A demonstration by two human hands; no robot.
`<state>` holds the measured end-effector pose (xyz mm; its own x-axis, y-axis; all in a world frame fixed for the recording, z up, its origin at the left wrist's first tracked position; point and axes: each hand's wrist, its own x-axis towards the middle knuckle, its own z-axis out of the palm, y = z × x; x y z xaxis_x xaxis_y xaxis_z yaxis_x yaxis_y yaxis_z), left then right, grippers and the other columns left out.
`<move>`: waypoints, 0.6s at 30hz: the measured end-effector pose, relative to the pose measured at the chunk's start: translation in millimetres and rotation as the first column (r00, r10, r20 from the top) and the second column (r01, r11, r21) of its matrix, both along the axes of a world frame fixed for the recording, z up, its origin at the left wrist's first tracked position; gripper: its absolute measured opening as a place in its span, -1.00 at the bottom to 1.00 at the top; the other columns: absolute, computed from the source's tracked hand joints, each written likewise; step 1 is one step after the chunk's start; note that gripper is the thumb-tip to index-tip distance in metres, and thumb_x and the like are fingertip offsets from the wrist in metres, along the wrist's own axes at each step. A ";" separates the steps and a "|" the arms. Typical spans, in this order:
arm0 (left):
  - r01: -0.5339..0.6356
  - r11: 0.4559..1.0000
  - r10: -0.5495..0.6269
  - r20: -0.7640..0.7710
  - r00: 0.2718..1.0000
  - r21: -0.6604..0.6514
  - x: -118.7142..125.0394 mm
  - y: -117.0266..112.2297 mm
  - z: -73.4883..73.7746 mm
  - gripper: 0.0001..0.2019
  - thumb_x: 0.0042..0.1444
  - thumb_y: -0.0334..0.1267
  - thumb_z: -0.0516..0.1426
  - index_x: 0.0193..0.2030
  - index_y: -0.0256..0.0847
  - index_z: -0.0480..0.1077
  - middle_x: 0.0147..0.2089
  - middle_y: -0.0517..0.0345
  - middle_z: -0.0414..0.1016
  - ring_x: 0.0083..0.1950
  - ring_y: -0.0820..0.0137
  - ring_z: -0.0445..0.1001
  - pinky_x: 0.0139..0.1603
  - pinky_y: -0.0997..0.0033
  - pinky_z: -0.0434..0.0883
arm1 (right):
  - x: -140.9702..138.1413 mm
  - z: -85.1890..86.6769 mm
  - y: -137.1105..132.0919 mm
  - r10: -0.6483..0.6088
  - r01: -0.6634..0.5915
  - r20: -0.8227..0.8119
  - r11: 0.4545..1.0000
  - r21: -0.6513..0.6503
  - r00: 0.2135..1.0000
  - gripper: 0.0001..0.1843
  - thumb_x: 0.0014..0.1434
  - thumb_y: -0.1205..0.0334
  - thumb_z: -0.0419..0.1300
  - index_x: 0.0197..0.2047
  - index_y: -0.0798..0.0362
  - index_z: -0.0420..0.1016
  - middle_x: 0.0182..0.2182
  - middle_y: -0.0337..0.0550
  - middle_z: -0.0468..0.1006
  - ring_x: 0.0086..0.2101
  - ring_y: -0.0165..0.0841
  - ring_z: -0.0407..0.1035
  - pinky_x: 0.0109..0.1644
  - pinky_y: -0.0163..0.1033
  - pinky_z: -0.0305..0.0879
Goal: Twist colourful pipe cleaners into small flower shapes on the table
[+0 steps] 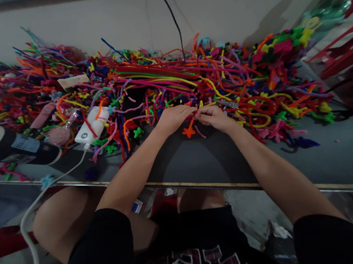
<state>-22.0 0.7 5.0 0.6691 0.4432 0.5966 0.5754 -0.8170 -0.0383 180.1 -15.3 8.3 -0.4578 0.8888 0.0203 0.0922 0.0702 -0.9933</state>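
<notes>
My left hand (175, 118) and my right hand (213, 117) meet above the grey table, fingertips almost touching. Both are closed in a pinch on a small red pipe cleaner (195, 112), mostly covered by the fingers. Just beneath my left fingertips is an orange pipe-cleaner flower (189, 131) on a short stem; whether it joins the red piece I cannot tell. Beside it, a short pink pipe-cleaner piece (200, 132) points down. Behind my hands lies a bundle of long straight pipe cleaners (158, 77), mostly red, pink, green and yellow.
Heaped coloured pipe cleaners (1, 89) run along the wall. To the left are a dark bottle-like container (20, 146), a pink hairbrush (60, 133) and a white power strip (92, 126) with its cord over the table edge. Metal scissors or pliers (227, 103) lie right of my hands.
</notes>
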 end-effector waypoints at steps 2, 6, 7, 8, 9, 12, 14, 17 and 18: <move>0.003 1.000 -0.003 -0.011 1.000 0.028 0.2 -0.9 1.2 -0.72 0.31 -0.37 -0.02 0.05 -0.23 0.44 -0.08 0.05 0.60 -0.05 0.43 0.56 -0.15 0.48 0.46 | 0.8 0.8 -0.2 0.024 -0.024 -0.027 1.000 -0.013 0.999 -0.62 0.02 -0.07 0.31 -0.49 0.08 0.37 -0.67 -0.41 0.19 -0.66 -0.60 -0.01 -0.57 -0.32 -0.18; 0.021 0.997 -0.020 -0.001 1.000 0.071 0.6 -1.6 1.9 -0.74 0.31 -0.37 -0.01 0.03 -0.23 0.44 -0.08 0.06 0.60 -0.07 0.44 0.56 -0.19 0.50 0.45 | 2.2 1.6 -0.9 0.040 -0.041 -0.048 0.999 -0.022 0.998 -0.67 0.05 0.00 0.30 -0.49 0.09 0.39 -0.68 -0.40 0.20 -0.66 -0.59 0.01 -0.57 -0.32 -0.18; 0.026 0.997 -0.026 0.002 1.000 0.078 0.7 -1.6 1.9 -0.74 0.31 -0.36 -0.01 0.02 -0.23 0.44 -0.08 0.06 0.60 -0.07 0.44 0.56 -0.19 0.50 0.44 | 2.5 1.3 -0.8 0.045 -0.046 -0.048 0.999 -0.019 0.998 -0.68 0.05 0.01 0.30 -0.49 0.09 0.40 -0.68 -0.40 0.20 -0.66 -0.59 0.01 -0.57 -0.32 -0.18; 0.031 0.996 -0.032 0.005 0.999 0.085 0.8 -1.7 2.0 -0.75 0.31 -0.35 -0.01 0.02 -0.23 0.45 -0.08 0.07 0.60 -0.07 0.45 0.56 -0.19 0.50 0.44 | 2.9 0.9 -0.7 0.052 -0.052 -0.045 0.999 -0.014 0.998 -0.69 0.06 0.02 0.30 -0.48 0.09 0.41 -0.69 -0.40 0.20 -0.66 -0.59 0.01 -0.57 -0.32 -0.18; 0.037 0.995 -0.037 0.006 0.999 0.091 0.7 -1.6 2.2 -0.75 0.31 -0.35 -0.01 0.01 -0.23 0.45 -0.09 0.08 0.60 -0.07 0.46 0.56 -0.18 0.51 0.44 | 3.3 0.5 -0.4 0.059 -0.059 -0.042 0.998 -0.007 0.997 -0.69 0.06 0.02 0.29 -0.48 0.10 0.43 -0.70 -0.40 0.19 -0.66 -0.59 0.01 -0.57 -0.32 -0.17; 0.048 0.994 -0.047 -0.006 0.999 0.093 -0.2 -1.5 3.4 -0.75 0.33 -0.34 -0.02 -0.01 -0.20 0.46 -0.09 0.09 0.60 -0.09 0.49 0.55 -0.18 0.53 0.43 | 4.5 -0.2 0.3 0.079 -0.078 -0.027 0.997 0.014 0.997 -0.70 0.07 0.03 0.28 -0.46 0.11 0.45 -0.70 -0.39 0.21 -0.66 -0.59 0.01 -0.57 -0.33 -0.15; 0.059 0.994 -0.058 -0.019 0.998 0.090 -1.5 -1.3 5.0 -0.74 0.33 -0.34 -0.04 -0.01 -0.19 0.45 -0.10 0.10 0.60 -0.10 0.50 0.54 -0.17 0.53 0.43 | 5.3 0.3 0.2 0.084 -0.084 -0.012 0.996 0.021 0.996 -0.69 0.08 0.02 0.28 -0.47 0.10 0.45 -0.69 -0.39 0.21 -0.65 -0.58 0.01 -0.57 -0.33 -0.15; 0.084 0.990 -0.079 -0.044 0.996 0.112 -4.2 -1.6 8.0 -0.72 0.35 -0.33 -0.06 0.01 -0.16 0.44 -0.10 0.11 0.59 -0.10 0.50 0.54 -0.17 0.52 0.42 | 6.5 1.7 -0.4 0.103 -0.103 0.009 0.994 0.032 0.995 -0.70 0.10 0.03 0.27 -0.46 0.10 0.46 -0.69 -0.39 0.21 -0.64 -0.58 0.02 -0.57 -0.33 -0.14; 0.092 0.988 -0.086 -0.049 0.995 0.123 -5.0 -1.8 9.0 -0.72 0.35 -0.33 -0.06 0.01 -0.16 0.44 -0.10 0.12 0.59 -0.10 0.50 0.54 -0.18 0.52 0.41 | 6.9 2.0 -0.5 0.111 -0.111 0.009 0.993 0.033 0.994 -0.71 0.10 0.03 0.26 -0.45 0.10 0.47 -0.69 -0.39 0.21 -0.64 -0.58 0.02 -0.57 -0.33 -0.14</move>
<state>-27.0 -1.0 14.0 0.7289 0.3046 0.6132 0.4960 -0.8522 -0.1663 187.1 -15.8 10.3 -0.5536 0.8315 0.0452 0.0894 0.1133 -0.9895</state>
